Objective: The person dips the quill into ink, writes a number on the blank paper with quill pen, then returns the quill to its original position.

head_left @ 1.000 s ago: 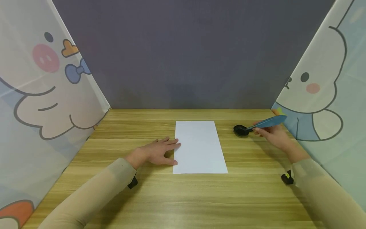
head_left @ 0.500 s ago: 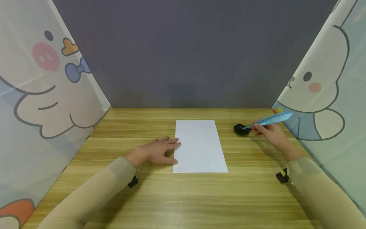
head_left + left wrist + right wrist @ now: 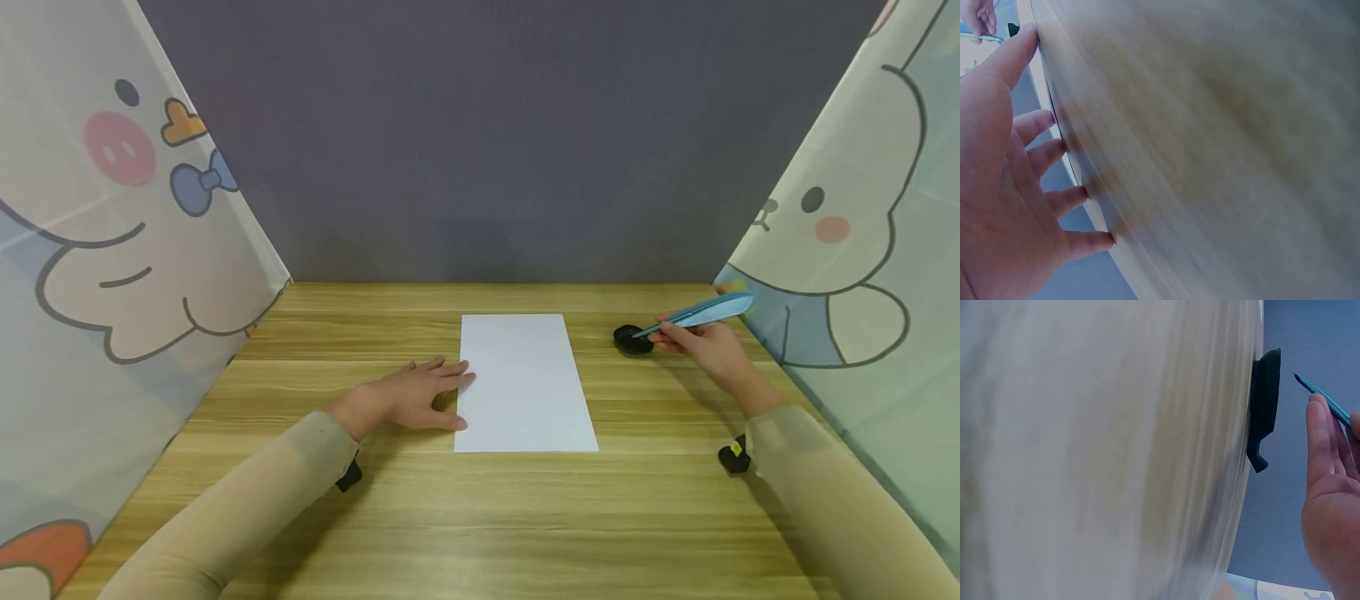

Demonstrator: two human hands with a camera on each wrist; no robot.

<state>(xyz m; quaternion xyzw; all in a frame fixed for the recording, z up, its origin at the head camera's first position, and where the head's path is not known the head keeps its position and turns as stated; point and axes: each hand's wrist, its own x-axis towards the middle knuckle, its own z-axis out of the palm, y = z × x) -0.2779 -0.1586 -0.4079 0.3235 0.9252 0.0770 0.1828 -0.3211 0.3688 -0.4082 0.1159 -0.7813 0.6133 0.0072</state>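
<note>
Feather-shaped pen (image 3: 722,309): light blue
Rectangular paper sheet (image 3: 525,383): white
Small rounded dish (image 3: 626,343): black
Wood-grain tabletop (image 3: 487,525): yellow-brown streaks

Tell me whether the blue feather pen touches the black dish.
Apart. The right wrist view shows a background gap between the feather pen and the black dish.

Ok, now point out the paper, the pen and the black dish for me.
Paper (image 3: 527,383): head view, on the middle of its white sheet.
Pen (image 3: 711,312): head view, on its blue feather part.
Black dish (image 3: 1265,397): right wrist view, on its outer side.
</note>
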